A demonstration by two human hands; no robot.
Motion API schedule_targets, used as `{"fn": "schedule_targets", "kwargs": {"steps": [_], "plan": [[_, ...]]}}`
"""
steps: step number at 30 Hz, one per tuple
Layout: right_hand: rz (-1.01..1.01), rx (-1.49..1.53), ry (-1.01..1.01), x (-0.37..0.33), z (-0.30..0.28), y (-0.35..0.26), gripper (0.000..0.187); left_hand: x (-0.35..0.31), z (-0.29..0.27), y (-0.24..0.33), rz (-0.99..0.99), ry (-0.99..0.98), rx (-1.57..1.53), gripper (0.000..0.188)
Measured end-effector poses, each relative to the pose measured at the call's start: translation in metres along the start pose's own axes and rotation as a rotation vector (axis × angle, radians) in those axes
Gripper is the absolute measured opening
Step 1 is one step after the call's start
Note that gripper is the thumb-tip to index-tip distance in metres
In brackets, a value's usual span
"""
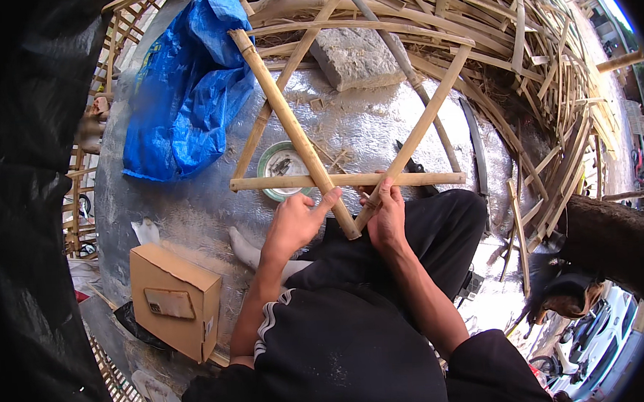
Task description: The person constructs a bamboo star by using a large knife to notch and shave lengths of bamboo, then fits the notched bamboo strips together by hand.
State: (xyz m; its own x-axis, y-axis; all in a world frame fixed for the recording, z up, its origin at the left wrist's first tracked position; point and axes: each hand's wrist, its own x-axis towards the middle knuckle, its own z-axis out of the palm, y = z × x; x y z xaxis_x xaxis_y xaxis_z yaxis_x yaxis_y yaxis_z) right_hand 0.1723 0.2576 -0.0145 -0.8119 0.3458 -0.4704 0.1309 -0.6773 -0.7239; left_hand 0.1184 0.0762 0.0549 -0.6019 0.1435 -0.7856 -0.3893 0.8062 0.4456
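A star-shaped bamboo frame (388, 177) of crossing sticks is held over my lap, one point toward me. My left hand (294, 221) is closed, its thumb and finger against the thick left diagonal stick (279, 101) just below the crossbar. With its fingers wrapped round the lower end of the right diagonal stick (432, 112), my right hand (388, 216) grips the frame; some fingertips are hidden behind the bamboo. Under the frame stands a green-rimmed white bowl (262, 164) with small dark pieces inside. A black tool (413, 168), partly covered by the sticks, lies near my right hand.
A blue plastic sack (185, 99) lies at the far left. Beyond the frame is a stone block (358, 57), with split bamboo strips (548, 65) heaped behind and to the right. A cardboard box (174, 300) stands at my left on the silvery mat (184, 208).
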Motion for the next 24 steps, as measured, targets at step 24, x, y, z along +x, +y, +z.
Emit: {"fn": "schedule_targets", "kwargs": {"steps": [24], "plan": [[-0.575, -1.335, 0.057, 0.021, 0.039, -0.158, 0.033, 0.048, 0.064, -0.017, 0.422, 0.166, -1.376, 0.028]]}}
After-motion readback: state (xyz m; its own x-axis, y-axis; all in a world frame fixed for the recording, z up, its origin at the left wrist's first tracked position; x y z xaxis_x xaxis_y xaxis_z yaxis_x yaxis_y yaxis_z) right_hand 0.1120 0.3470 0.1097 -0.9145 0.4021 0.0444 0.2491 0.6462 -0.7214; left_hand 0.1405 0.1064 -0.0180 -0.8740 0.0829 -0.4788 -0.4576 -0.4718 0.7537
